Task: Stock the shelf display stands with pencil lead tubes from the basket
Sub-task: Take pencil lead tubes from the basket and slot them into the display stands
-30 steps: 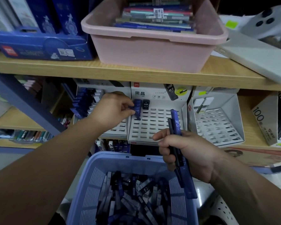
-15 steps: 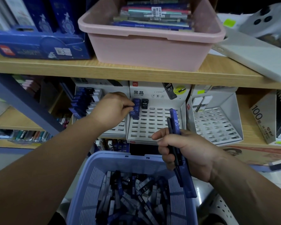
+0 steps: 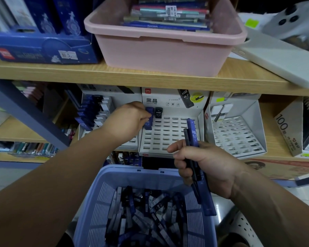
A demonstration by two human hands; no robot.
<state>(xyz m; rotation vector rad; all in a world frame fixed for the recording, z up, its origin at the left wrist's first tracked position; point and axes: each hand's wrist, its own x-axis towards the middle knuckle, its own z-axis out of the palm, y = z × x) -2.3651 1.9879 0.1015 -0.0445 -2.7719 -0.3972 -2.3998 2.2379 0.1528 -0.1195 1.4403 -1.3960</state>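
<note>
A blue basket (image 3: 114,177) below me holds several dark and blue pencil lead tubes (image 3: 150,211). My left hand (image 3: 127,120) pinches a blue lead tube (image 3: 149,120) at the top left slots of the middle white display stand (image 3: 168,139). A black tube (image 3: 158,112) stands in the slot beside it. My right hand (image 3: 205,166) grips a bundle of blue and dark lead tubes (image 3: 193,134) upright in front of that stand. The left stand (image 3: 95,114) is packed with tubes. The right stand (image 3: 239,136) has only a couple of white tubes at its back.
A pink tub (image 3: 161,45) of pens and a blue box (image 3: 43,49) sit on the wooden shelf (image 3: 114,73) above. White phone cases (image 3: 282,56) lie at the upper right. A "100" box (image 3: 289,129) stands at the far right.
My left hand has stayed at the top left slots with the blue tube, which now sits a little lower. My right hand has kept its bundle in place.
</note>
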